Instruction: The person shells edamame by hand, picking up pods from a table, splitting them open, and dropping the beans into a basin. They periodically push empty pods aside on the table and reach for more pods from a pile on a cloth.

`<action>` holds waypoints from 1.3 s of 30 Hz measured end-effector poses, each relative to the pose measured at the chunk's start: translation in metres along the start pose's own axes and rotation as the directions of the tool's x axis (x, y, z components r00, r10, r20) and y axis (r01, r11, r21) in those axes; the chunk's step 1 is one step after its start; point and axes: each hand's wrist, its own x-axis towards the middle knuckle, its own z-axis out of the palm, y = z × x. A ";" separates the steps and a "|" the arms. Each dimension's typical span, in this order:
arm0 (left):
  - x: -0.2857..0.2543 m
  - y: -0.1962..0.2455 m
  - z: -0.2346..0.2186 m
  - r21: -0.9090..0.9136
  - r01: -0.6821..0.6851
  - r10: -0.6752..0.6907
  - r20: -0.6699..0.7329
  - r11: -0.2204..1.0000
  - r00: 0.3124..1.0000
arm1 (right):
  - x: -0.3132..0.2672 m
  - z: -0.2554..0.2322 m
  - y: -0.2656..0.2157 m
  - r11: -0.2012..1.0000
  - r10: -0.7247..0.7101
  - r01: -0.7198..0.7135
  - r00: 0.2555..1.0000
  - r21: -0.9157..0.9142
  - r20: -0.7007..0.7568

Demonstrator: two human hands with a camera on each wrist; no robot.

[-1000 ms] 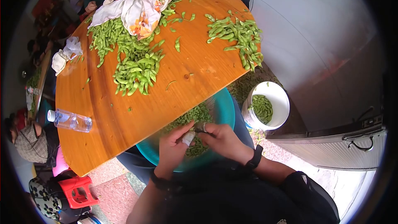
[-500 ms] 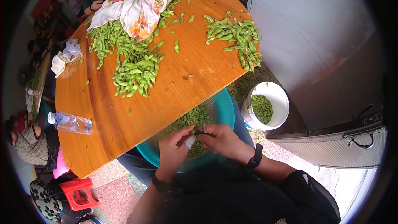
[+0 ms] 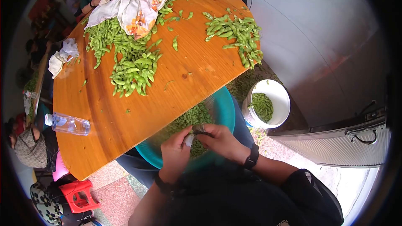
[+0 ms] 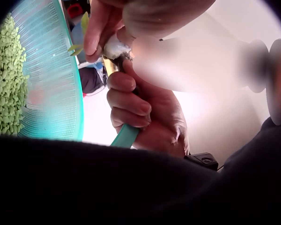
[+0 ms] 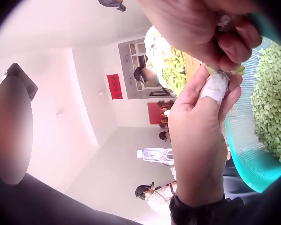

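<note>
My left hand (image 3: 175, 150), with white wrapping (image 5: 216, 88) round its thumb, pinches a green soybean pod (image 4: 76, 48) whose tip pokes out past the fingers. Against it, my right hand (image 3: 222, 141) curls round a slim tool whose teal handle (image 4: 126, 136) shows below the fist. A dark end of this tool meets the left thumb; its kind cannot be made out. Both hands meet over a teal mesh basin (image 3: 228, 111) on the lap, holding a heap of shelled green beans (image 5: 276, 103).
The wooden table (image 3: 184, 94) overhangs the basin. On it lie piles of pods (image 3: 133, 71), a flowered cloth (image 3: 140, 6) and a clear bottle (image 3: 69, 124). A white bucket (image 3: 279, 108) with green pods stands to the right. A red stool (image 3: 79, 196) is at lower left.
The head view has shifted slightly, so the table sits a little further left. My hands stay together above the basin, the fingers and wrapped thumb having moved slightly.
</note>
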 end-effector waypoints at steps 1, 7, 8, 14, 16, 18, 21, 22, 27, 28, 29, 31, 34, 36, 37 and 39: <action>-0.001 -0.002 0.000 -0.074 0.055 -0.055 0.014 0.996 0.998 | -0.001 0.002 -0.002 1.000 0.004 -0.004 1.000 0.001 -0.003; 0.005 -0.013 -0.015 -0.574 0.410 -0.288 0.295 0.709 0.911 | -0.002 -0.002 -0.013 0.959 0.175 -0.182 0.983 0.217 0.053; 0.005 -0.016 -0.015 -0.654 0.482 -0.323 0.358 0.583 0.876 | -0.001 -0.006 -0.015 0.933 0.230 -0.248 0.968 0.261 0.097; 0.005 -0.007 -0.009 -0.565 0.328 -0.206 0.271 0.757 0.940 | -0.001 -0.007 -0.020 0.941 0.250 -0.268 0.962 0.209 0.109; 0.004 -0.009 -0.009 -0.531 0.272 -0.162 0.245 0.803 0.956 | -0.003 -0.004 -0.019 0.967 0.215 -0.225 0.972 0.124 0.091; 0.003 -0.010 -0.009 -0.488 0.209 -0.115 0.215 0.847 0.970 | -0.004 0.000 -0.016 0.992 0.116 -0.119 0.992 0.051 0.053; 0.003 -0.009 -0.006 -0.191 0.031 -0.005 0.134 0.981 0.991 | -0.003 0.003 -0.011 0.997 0.074 -0.074 0.997 0.012 0.020; 0.002 -0.010 -0.008 -0.090 0.033 -0.020 0.144 0.995 0.989 | -0.003 0.003 -0.007 0.997 0.075 -0.075 0.997 0.014 0.019; 0.007 -0.009 -0.002 -0.358 0.220 -0.169 0.170 0.907 0.971 | -0.004 0.006 -0.009 0.996 -0.010 0.005 0.998 -0.084 -0.066; 0.009 -0.014 -0.003 -0.453 0.336 -0.248 0.244 0.826 0.938 | -0.004 0.006 -0.007 0.996 -0.011 0.006 0.998 -0.084 -0.064; 0.010 -0.018 -0.004 -0.531 0.444 -0.311 0.323 0.722 0.894 | -0.005 0.006 -0.003 0.971 -0.116 0.094 0.989 -0.218 -0.090; 0.008 -0.018 -0.002 -0.525 0.452 -0.284 0.372 0.721 0.884 | -0.008 0.001 0.000 0.918 -0.232 0.187 0.968 -0.350 -0.091; 0.008 -0.017 -0.007 -0.462 0.378 -0.200 0.389 0.802 0.899 | -0.015 -0.031 0.007 0.904 -0.219 0.108 0.948 -0.414 -0.231; 0.003 -0.028 -0.013 -0.141 -0.078 0.118 0.308 0.987 0.944 | -0.028 -0.059 -0.003 0.846 -0.346 0.140 0.878 -0.514 -0.330; 0.001 -0.028 -0.013 -0.046 -0.111 0.118 0.191 0.993 0.975 | -0.036 -0.088 0.010 0.854 -0.314 0.064 0.855 -0.516 -0.412; 0.001 -0.006 -0.033 0.070 -0.091 0.075 0.202 0.993 0.977 | -0.051 -0.128 0.007 0.804 -0.309 -0.122 0.751 -0.583 -0.583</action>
